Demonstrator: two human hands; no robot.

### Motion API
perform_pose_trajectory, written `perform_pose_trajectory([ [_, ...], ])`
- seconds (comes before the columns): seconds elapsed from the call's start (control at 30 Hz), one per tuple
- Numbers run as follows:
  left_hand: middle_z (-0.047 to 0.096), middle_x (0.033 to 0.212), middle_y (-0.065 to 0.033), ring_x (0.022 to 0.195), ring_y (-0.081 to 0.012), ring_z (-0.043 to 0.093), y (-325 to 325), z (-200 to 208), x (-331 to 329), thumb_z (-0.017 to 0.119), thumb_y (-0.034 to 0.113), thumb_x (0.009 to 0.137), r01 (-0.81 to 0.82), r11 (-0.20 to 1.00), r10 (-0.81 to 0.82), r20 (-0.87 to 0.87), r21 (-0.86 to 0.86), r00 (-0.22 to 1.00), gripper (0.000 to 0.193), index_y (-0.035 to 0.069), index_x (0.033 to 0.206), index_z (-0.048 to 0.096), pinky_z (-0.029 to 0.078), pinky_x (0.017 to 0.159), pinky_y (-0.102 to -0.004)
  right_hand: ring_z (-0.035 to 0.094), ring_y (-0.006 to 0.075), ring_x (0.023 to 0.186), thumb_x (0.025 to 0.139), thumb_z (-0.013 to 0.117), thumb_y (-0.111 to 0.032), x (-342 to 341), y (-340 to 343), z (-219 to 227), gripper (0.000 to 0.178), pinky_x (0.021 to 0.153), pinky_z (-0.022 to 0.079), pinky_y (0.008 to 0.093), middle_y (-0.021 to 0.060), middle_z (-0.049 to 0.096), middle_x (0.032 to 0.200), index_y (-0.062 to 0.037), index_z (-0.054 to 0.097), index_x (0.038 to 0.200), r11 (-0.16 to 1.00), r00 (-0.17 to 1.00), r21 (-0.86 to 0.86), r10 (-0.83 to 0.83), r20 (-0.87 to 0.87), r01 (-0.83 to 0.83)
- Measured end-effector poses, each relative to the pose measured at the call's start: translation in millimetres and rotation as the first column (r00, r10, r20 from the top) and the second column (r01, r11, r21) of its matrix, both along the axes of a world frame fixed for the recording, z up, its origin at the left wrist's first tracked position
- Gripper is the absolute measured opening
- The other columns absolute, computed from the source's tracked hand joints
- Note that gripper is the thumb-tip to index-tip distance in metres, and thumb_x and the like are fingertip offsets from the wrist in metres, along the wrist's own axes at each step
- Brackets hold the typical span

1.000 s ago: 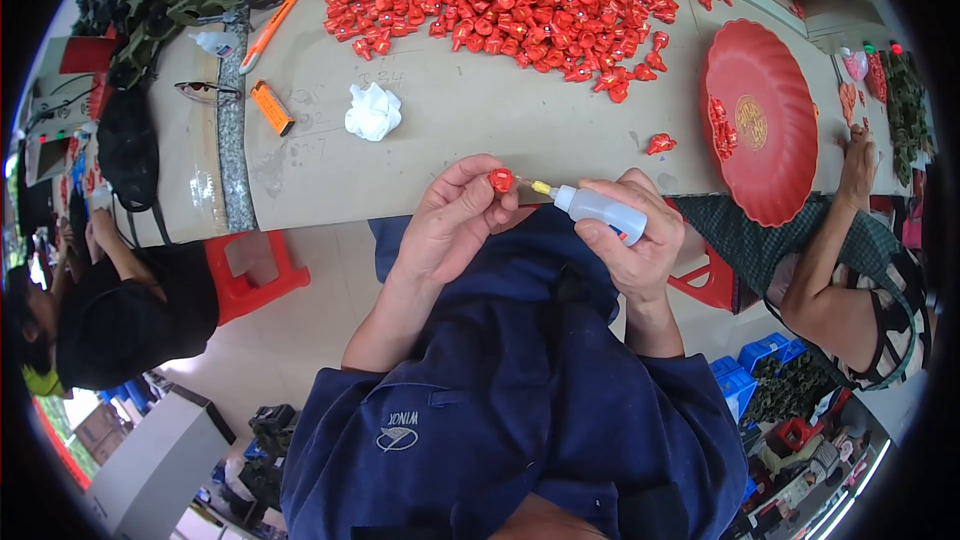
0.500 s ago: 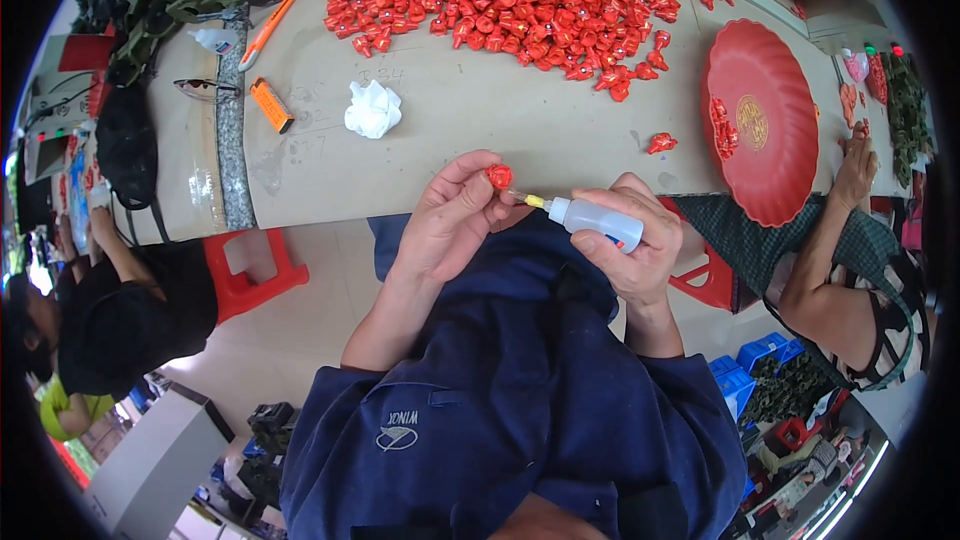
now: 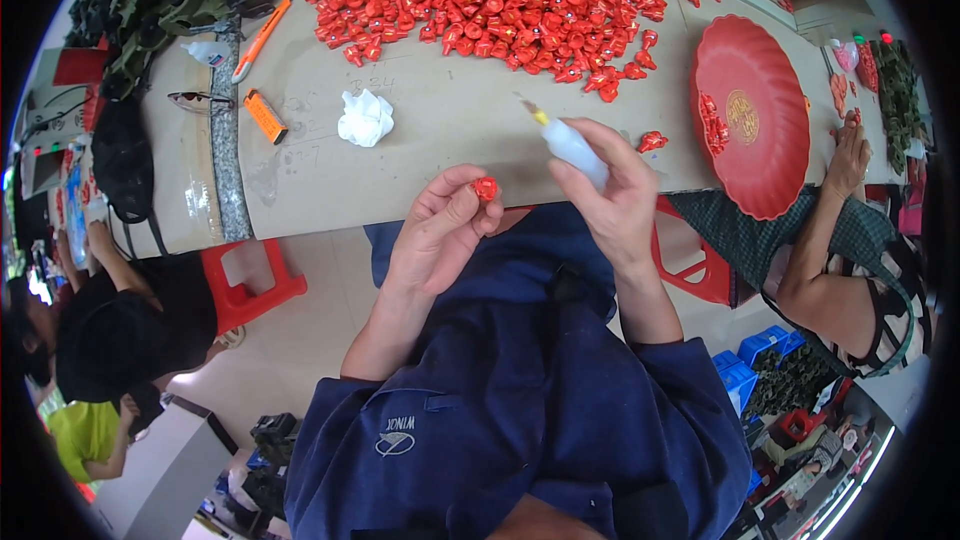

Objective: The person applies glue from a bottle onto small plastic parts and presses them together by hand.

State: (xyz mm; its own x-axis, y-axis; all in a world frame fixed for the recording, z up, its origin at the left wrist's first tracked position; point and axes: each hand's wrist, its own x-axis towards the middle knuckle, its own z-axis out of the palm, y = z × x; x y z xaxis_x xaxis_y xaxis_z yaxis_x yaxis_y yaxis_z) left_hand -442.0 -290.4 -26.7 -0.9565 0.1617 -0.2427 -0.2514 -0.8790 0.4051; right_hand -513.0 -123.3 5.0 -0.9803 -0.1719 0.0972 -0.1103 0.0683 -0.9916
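Note:
Between the thumb and fingertips of my left hand (image 3: pixel 440 225) is a small red plastic part (image 3: pixel 485 188), held just off the table's near edge. My right hand (image 3: pixel 622 195) grips a white squeeze bottle (image 3: pixel 577 152) with a yellow-based needle tip. The bottle is tilted with its tip up and to the left, apart from the red part. Beyond my hands lies a large heap of similar red parts (image 3: pixel 500 10). A single red part (image 3: pixel 653 141) rests beyond my right hand, near a red scalloped tray (image 3: pixel 770 130) that holds a few more.
A crumpled white tissue (image 3: pixel 366 118), an orange box (image 3: pixel 265 117), an orange cutter knife (image 3: pixel 264 35), glasses (image 3: pixel 200 101) and another small bottle (image 3: pixel 206 52) lie to the left. Dark green parts (image 3: pixel 185 0) are piled at far left. Other people sit on both sides.
My right hand has drawn the bottle away from the red part and turned its tip upward. My left hand still holds the part, slightly further left and lower.

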Motion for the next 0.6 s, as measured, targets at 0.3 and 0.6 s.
perform_pose_trajectory([
  [0.3, 0.057, 0.089, -0.0078, 0.079, -0.0157, 0.053, -0.3, 4.2, 4.4, 0.051, 0.009, 0.085, -0.016, 1.0, 0.016, 0.044, -0.012, 0.999, 0.018, 0.005, 0.103, 0.054, 0.043, 0.066, -0.024, 0.056, 0.0167, 0.088, 0.071, 0.066, -0.007, -33.9, -40.1, -26.0, 0.033, 0.076, 0.043, 0.0285, 0.01, 0.06, 0.094, -0.0028, 0.057, 0.102, 0.966, 0.981, 0.26, 0.037, -0.192, 0.014],
  [0.6, 0.056, 0.086, -0.0073, 0.077, -0.0148, 0.052, 0.0, 2.8, 3.1, 0.052, 0.01, 0.085, 0.019, 0.999, -0.018, 0.026, -0.026, 1.0, 0.017, 0.005, 0.101, 0.054, 0.04, 0.063, -0.0236, 0.054, 0.0273, 0.087, 0.069, 0.06, 0.0, -18.9, 57.0, 24.9, 0.03, 0.077, 0.044, 0.0338, 0.0103, 0.058, 0.095, -0.0043, 0.058, 0.099, 0.478, 0.897, 0.852, 0.25, -0.364, 0.212],
])
